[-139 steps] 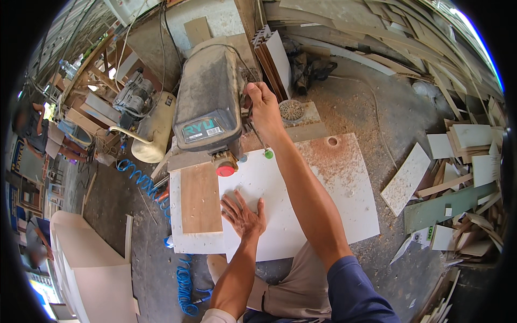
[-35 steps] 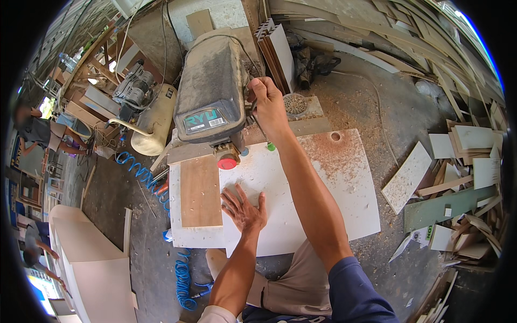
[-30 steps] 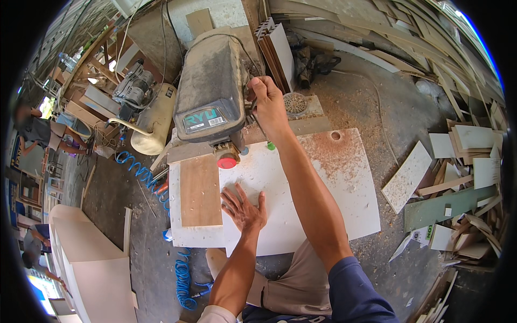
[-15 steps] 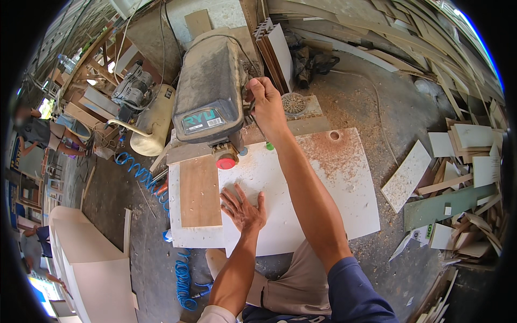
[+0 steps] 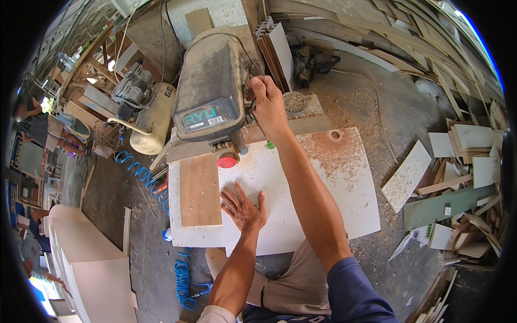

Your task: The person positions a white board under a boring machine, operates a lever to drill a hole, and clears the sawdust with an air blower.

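Observation:
A dusty drill press (image 5: pixel 210 81) stands in front of me, with a red round button (image 5: pixel 226 161) low on its near side. At its right side my right hand (image 5: pixel 266 102) is closed around a feed lever, mostly hidden by the fingers. Another lever with a green knob (image 5: pixel 270 145) points down beside my wrist. My left hand (image 5: pixel 243 209) lies flat, fingers spread, on a white board (image 5: pixel 318 202) under the machine. Brown sawdust and a round hole (image 5: pixel 335 135) mark the board's far right part. The drill bit is hidden.
A brown wood panel (image 5: pixel 199 194) lies left of the board. Beyond it are a cream air compressor tank (image 5: pixel 151 126) and a coiled blue hose (image 5: pixel 183 280). Board offcuts (image 5: pixel 458 188) pile up at right. Other people (image 5: pixel 51 129) are at far left.
Both my hands keep nearly the same places, the left on the board and the right on the lever. At far left, the people have shifted slightly.

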`<state>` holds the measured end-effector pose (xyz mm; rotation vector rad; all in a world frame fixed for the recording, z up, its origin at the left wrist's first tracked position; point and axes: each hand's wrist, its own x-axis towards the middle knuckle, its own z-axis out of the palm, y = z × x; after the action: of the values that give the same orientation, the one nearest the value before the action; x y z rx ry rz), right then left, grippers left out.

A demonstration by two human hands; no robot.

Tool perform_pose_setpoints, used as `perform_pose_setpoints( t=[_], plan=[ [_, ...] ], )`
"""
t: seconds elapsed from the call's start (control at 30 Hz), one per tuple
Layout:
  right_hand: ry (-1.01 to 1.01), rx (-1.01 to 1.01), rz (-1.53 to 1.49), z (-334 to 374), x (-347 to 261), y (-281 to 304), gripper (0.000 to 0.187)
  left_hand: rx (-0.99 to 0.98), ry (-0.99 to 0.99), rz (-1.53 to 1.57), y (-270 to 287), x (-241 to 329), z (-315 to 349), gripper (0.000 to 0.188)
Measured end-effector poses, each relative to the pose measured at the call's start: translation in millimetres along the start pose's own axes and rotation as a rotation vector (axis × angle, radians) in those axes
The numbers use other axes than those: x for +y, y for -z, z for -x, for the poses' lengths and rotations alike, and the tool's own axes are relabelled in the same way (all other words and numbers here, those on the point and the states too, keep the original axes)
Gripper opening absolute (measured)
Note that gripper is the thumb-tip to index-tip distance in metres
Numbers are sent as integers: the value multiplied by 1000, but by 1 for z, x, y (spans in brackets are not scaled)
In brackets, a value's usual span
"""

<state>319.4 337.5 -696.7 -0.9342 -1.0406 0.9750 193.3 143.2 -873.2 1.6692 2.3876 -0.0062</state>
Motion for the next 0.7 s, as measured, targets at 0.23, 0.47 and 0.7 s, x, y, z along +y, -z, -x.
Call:
perform_pose_setpoints(
  t=[0.23, 0.47, 0.7],
  plan=[
    [-26, 20, -29, 2, -6, -3, 37, 17, 6, -16, -2, -2, -1, 97],
    [-3, 14, -20, 1, -2, -2, 37, 20, 3, -27, -3, -2, -1, 96],
    [-6, 3, 32, 1, -1, 0, 39, 22, 4, -45, -4, -2, -1, 96]
  ],
)
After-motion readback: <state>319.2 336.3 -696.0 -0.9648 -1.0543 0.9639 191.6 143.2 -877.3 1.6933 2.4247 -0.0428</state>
